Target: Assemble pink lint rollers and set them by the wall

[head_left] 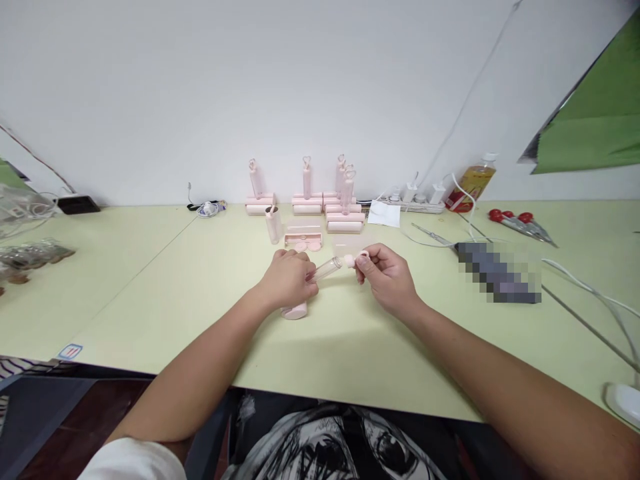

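Observation:
My left hand (287, 279) is closed around the lower end of a small clear tube bottle (327, 269), which tilts up to the right. A pale pink cap (349, 261) with a loop is pinched between the fingers of my right hand (390, 277). The cap is at the bottle's mouth; whether the two touch I cannot tell. Below my left hand a pale pink rounded piece (294, 311) shows, mostly hidden by the hand. Just beyond lie an open pink case (303, 244) and an upright pink cup-like container (273, 225).
Several pink bottles (307, 180) with loop tops stand along the wall behind pink cylinders (345, 225). Rightward are a power strip (425, 207), white paper (384, 214), a drink bottle (473, 183), red-ended tools (523, 223), tweezers (433, 235) and a blurred dark object (500, 273).

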A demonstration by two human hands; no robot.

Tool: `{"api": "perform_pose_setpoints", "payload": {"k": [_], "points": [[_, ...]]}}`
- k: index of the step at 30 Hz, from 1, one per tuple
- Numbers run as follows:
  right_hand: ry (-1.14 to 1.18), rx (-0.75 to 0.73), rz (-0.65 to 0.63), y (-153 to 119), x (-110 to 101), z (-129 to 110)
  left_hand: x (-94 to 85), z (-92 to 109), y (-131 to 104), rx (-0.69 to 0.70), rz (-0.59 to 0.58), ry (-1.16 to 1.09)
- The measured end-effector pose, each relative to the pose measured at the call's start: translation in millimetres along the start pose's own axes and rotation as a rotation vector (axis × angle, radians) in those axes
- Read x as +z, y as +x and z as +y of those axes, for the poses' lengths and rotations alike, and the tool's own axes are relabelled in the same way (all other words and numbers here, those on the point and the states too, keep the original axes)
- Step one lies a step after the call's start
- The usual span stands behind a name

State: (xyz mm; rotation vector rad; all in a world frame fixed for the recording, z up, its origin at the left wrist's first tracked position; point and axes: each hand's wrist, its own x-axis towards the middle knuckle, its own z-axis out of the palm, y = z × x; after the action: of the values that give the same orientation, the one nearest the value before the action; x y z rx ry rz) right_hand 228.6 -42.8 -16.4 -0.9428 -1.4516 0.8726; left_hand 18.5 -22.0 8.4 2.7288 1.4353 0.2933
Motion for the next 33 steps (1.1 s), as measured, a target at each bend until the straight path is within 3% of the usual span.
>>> {"api": "perform_pose_setpoints", "payload": {"k": [4,8,11,13,21,30,33], "points": [[-0.029,0.058,-0.124,0,-1,4,-2.7,-4,-1,0.047,-0.031,-0.001],[-0.120,0.148,-0.337,-3,0,8,-7.2,-6,-5,0.211,-0.093,-0.016],[-0.269,0.131,-0.530,-7,3,8,-5.4,-1,-7,0.292,-0.182,-0.001],[-0.342,0.100,-0.588,-10,5,6,-1.5,5,-8,0.276,-0.217,-0.010],[-0.579,0.026,-0.642,-10,7,4,10.1,14,-3,0.104,-0.171,-0.051],[-0.732,-0.076,-0.659,-9,12,1,12.9,23,1,-0.074,-0.185,0.078],[-0.730,-0.063,-0.653,-11,12,2,10.7,26,1,-0.060,-0.222,0.106]]}}
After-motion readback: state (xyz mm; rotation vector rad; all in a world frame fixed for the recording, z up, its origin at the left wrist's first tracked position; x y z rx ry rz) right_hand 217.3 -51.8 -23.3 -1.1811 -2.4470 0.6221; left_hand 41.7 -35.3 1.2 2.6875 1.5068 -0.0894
